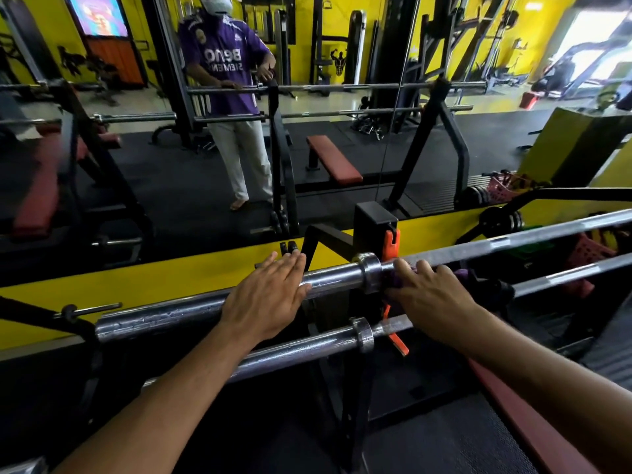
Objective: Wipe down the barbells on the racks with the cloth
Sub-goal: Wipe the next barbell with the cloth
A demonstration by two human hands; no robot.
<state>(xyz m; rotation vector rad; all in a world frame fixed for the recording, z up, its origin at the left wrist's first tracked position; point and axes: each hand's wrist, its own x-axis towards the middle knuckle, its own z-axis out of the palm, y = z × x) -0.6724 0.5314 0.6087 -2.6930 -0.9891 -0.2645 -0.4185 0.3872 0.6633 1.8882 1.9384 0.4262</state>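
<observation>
**Kid:** Purple soft cloth (393, 285), is that what the right hand (429, 295) has?

**Helper:** Yes. The right hand's fingers (402, 268) curl over the cloth and press it on the top shiny silver steel barbell (328, 278), just past its round metal collar (371, 273). That is where the cleaning is going on.

**Kid:** And the left hand (266, 299)?

**Helper:** It lies flat on the thick end sleeve of the same bar. Its fingers (290, 260) are straight and hold nothing. I think it steadies the bar.

**Kid:** What could go wrong?

**Helper:** The bar is round, so it might roll under a hard rub. The flat hand only rests on it and may not stop it. Fingers could get pinched between the collar and the orange plastic rack hook (391, 241), which sits just beside the cloth. The cloth could also snag on that hook. And only a little cloth shows, so it may slip out of the hand.

**Kid:** How many things are there?

**Helper:** In this one head view I count two barbells close by: the top one and a lower thin silver barbell (290, 350) near the arms. Two hands, one cloth. Two orange hooks, the other being the low orange hook (398, 343). I see one black metal rack post (374, 217). A big wall mirror (205, 148) behind shows a person in a purple shirt, with more bars and a red padded bench.
</observation>
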